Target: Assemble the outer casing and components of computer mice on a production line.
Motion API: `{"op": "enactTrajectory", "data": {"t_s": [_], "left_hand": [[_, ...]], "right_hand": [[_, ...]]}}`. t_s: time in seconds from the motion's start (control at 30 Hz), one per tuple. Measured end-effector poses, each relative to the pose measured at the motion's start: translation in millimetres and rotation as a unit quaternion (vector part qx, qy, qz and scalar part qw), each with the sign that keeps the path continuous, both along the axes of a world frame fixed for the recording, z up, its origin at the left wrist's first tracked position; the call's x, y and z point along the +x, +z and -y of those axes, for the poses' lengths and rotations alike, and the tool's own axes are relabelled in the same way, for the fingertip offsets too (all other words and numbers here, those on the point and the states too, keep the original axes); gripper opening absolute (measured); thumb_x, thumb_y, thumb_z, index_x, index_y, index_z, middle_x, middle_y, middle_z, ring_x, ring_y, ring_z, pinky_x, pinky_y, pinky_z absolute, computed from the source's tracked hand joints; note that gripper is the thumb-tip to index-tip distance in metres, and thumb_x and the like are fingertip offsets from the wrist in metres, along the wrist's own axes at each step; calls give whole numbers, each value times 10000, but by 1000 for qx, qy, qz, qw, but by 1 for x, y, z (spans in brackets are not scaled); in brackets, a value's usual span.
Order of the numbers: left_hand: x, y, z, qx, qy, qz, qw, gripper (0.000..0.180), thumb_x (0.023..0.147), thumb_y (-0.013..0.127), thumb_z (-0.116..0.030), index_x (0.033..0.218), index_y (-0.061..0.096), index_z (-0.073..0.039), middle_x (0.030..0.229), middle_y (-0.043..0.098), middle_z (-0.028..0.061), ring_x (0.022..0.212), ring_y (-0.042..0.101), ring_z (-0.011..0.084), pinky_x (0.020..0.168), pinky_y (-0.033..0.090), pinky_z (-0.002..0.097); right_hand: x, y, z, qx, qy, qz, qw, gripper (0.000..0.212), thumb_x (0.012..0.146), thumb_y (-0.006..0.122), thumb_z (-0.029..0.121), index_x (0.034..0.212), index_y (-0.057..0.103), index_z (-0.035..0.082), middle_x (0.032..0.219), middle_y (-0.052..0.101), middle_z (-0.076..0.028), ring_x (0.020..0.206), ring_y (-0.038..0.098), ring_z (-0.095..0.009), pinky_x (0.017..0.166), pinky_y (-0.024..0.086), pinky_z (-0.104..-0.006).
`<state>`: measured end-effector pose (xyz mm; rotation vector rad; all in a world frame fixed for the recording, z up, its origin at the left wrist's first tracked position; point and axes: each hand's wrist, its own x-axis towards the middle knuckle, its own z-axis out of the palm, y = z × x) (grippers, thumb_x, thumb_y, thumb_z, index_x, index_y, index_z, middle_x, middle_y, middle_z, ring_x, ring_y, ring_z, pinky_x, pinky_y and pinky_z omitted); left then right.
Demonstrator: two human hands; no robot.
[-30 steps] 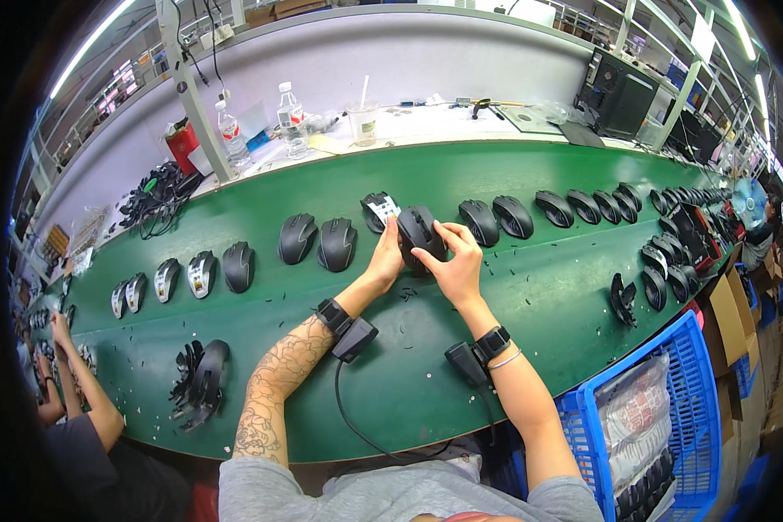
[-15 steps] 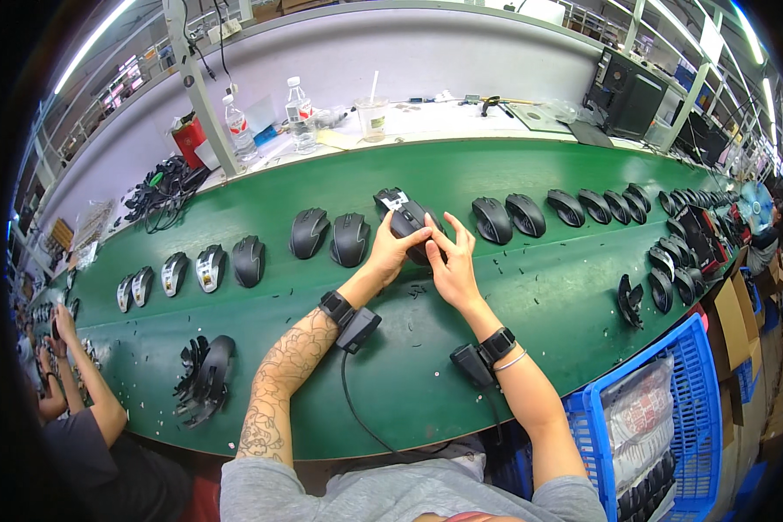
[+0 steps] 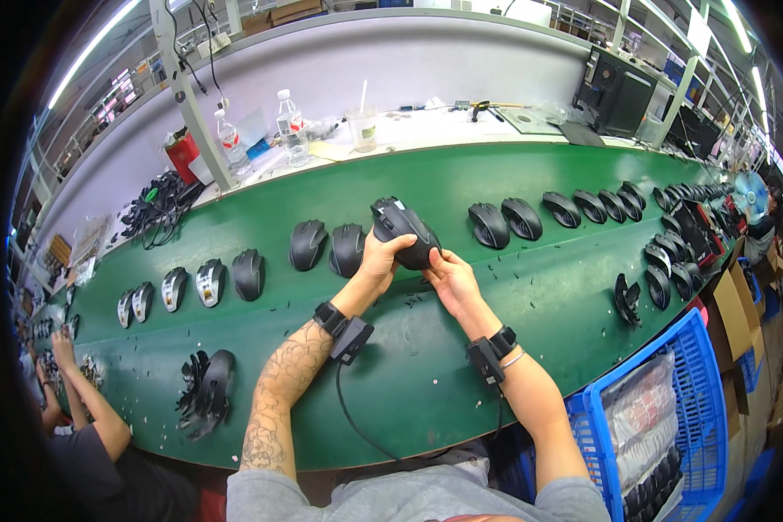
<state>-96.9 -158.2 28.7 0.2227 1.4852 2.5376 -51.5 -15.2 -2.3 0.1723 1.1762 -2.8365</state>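
Observation:
A black computer mouse [image 3: 402, 221] is held raised above the green bench [image 3: 391, 374], its front end tilted away from me. My left hand [image 3: 379, 259] wraps its left side, thumb laid across the top. At the rear right edge my right hand [image 3: 452, 280] pinches the shell between thumb and fingers; its fingertips are partly hidden by the mouse. Just left of my left hand sits another black mouse [image 3: 347, 249], partly covered by that hand. To the right, a finished-looking black mouse [image 3: 489, 225] stands in the row.
Mice with pale, uncovered tops [image 3: 210, 283] stand at left. Loose black shell pieces [image 3: 205, 393] lie front left, more [image 3: 626, 300] at right. A blue basket [image 3: 705, 418] stands at the bench's right edge. Bottles [image 3: 291, 130] and a cup [image 3: 362, 130] line the back shelf. A co-worker's arm [image 3: 96, 400] is at left.
My right hand has slid from the mouse's top down to its rear right edge. The left thumb now lies across the mouse, whose top shows more. The view has shifted slightly.

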Motion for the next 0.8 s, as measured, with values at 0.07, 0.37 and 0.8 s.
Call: {"op": "enactTrajectory", "data": {"t_s": [0.07, 0.37, 0.8], "left_hand": [[0, -2, 1, 9, -4, -3, 1000, 482, 681, 701, -58, 1109, 479, -66, 999, 566, 46, 914, 571, 180, 813, 480, 315], [-14, -14, 5, 101, -69, 129, 984, 378, 834, 560, -315, 1099, 509, -50, 1025, 579, 64, 936, 572, 202, 829, 466, 347], [1, 5, -3, 67, -143, 187, 970, 554, 947, 315, -462, 1212, 428, 11, 1111, 545, 182, 1051, 552, 288, 892, 457, 386]], "right_hand": [[-1, 1, 1, 1, 0, 4, 1000, 229, 817, 675, 189, 962, 575, 43, 922, 616, -48, 858, 568, -140, 796, 442, -291], [-3, 7, -12, 105, -36, 15, 994, 381, 792, 701, 311, 975, 576, 1, 953, 621, -87, 801, 601, -136, 719, 483, -262], [-22, 1, -36, 389, -109, -78, 912, 496, 712, 773, 299, 985, 638, -92, 864, 672, -129, 740, 607, -122, 733, 485, -265]]}}
